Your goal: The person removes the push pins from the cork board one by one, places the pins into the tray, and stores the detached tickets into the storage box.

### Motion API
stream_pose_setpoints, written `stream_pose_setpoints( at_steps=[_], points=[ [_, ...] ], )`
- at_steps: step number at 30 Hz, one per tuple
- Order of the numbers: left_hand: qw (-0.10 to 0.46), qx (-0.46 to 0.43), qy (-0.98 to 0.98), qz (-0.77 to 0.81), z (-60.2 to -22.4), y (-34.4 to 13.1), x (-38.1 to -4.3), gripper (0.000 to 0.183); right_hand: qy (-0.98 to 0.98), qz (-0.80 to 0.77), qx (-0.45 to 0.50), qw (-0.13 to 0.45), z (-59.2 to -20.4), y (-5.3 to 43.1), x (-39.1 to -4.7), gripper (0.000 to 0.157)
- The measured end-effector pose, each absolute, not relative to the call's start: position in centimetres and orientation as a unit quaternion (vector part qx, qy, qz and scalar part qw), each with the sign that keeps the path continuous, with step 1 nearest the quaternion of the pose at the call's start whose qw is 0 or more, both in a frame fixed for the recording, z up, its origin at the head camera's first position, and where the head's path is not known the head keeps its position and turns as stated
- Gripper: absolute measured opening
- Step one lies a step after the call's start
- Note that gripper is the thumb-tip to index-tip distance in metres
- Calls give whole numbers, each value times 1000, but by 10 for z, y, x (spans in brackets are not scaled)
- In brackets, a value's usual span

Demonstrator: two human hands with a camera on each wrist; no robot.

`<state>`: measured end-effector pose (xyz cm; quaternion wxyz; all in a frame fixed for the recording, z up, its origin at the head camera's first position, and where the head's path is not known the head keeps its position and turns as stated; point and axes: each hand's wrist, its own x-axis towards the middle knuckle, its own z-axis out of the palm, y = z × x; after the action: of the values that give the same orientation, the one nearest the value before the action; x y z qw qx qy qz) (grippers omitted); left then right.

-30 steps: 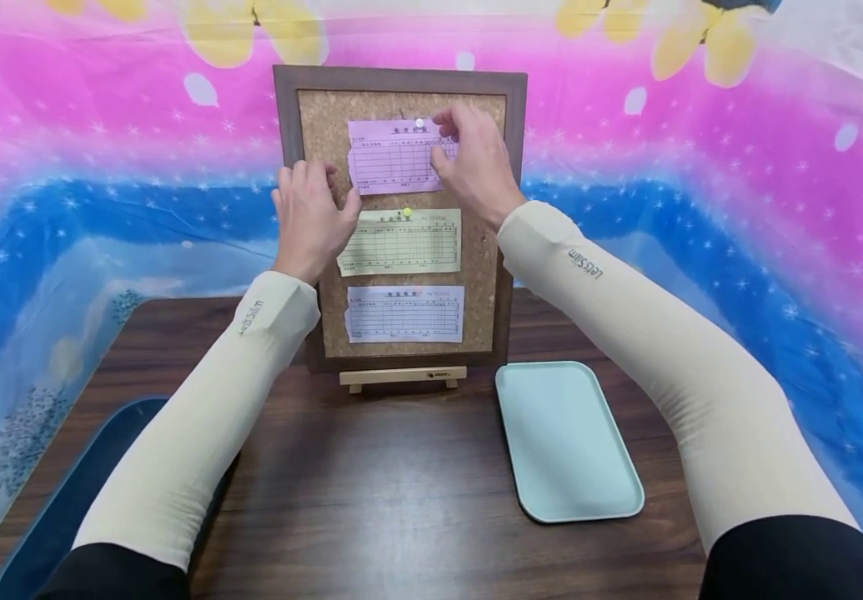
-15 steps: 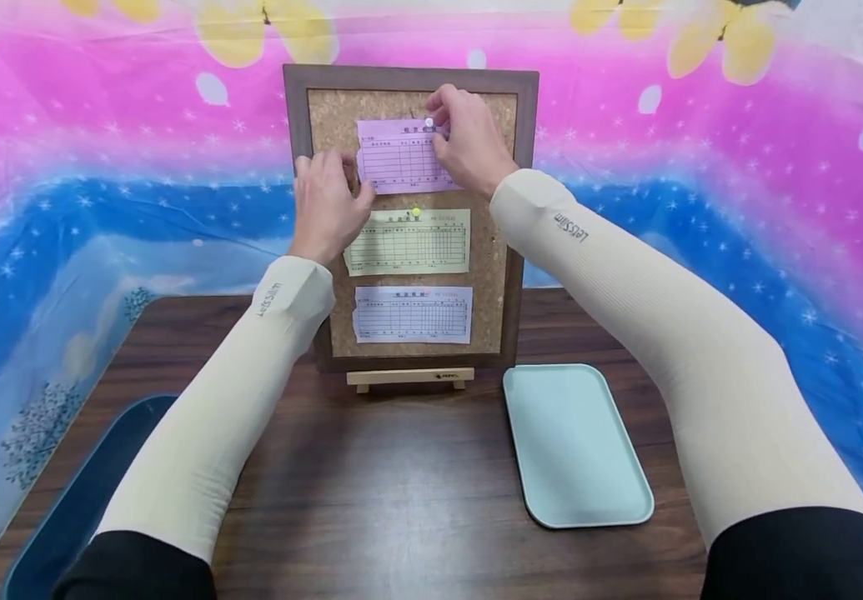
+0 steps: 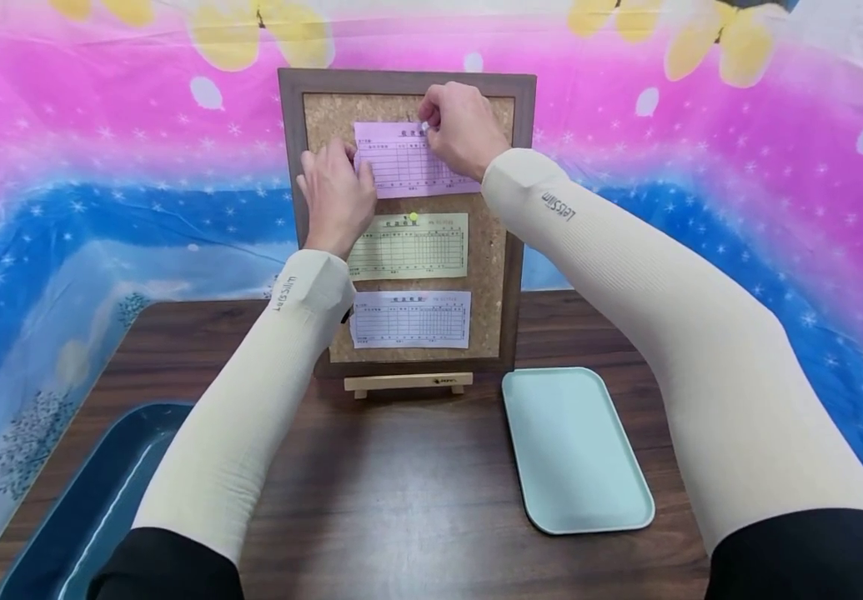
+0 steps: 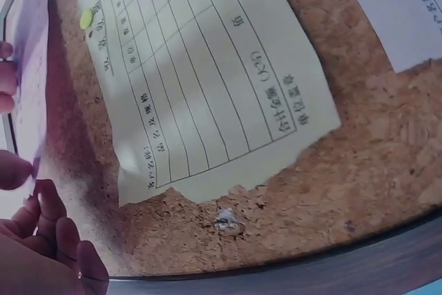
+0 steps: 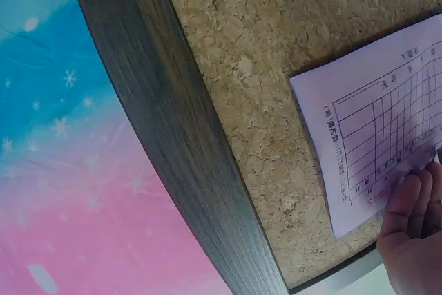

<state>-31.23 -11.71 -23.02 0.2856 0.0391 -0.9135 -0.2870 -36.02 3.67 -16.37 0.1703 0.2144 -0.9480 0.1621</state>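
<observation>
A purple printed receipt slip (image 3: pixel 393 162) is at the top of a framed cork board (image 3: pixel 487 292). My left hand (image 3: pixel 337 196) pinches its left edge; the left wrist view shows the thumb (image 4: pixel 14 170) on one side of the paper and fingers (image 4: pixel 48 219) on the other. At the slip's top edge, my right hand (image 3: pixel 464 129) pinches a white push pin (image 3: pixel 425 126). Seen from the right wrist, the curled right fingers (image 5: pixel 404 205) lie against the paper and the pin is hidden. Below hangs a yellow-green slip (image 3: pixel 408 250) under a yellow pin (image 3: pixel 413 217).
A pale blue-white slip (image 3: pixel 411 325) hangs lowest on the board, which leans on a small wooden easel (image 3: pixel 408 382). On the brown table (image 3: pixel 401 492) lie a light green tray (image 3: pixel 577 450) at right and a dark blue tray (image 3: pixel 93 500) at left, partly behind the left sleeve.
The right hand has moved slightly left and closed its fingers on the white push pin. The left hand has shifted right and up, onto the purple slip's left edge.
</observation>
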Motion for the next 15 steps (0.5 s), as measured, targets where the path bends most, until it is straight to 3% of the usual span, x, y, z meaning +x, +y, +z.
stream_pose_setpoints(
  at_steps=[15],
  points=[
    [267, 12, -918, -293, -233, -122, -310, 19, -945, 212, 196, 153, -167, 35, -358, 18]
  ],
)
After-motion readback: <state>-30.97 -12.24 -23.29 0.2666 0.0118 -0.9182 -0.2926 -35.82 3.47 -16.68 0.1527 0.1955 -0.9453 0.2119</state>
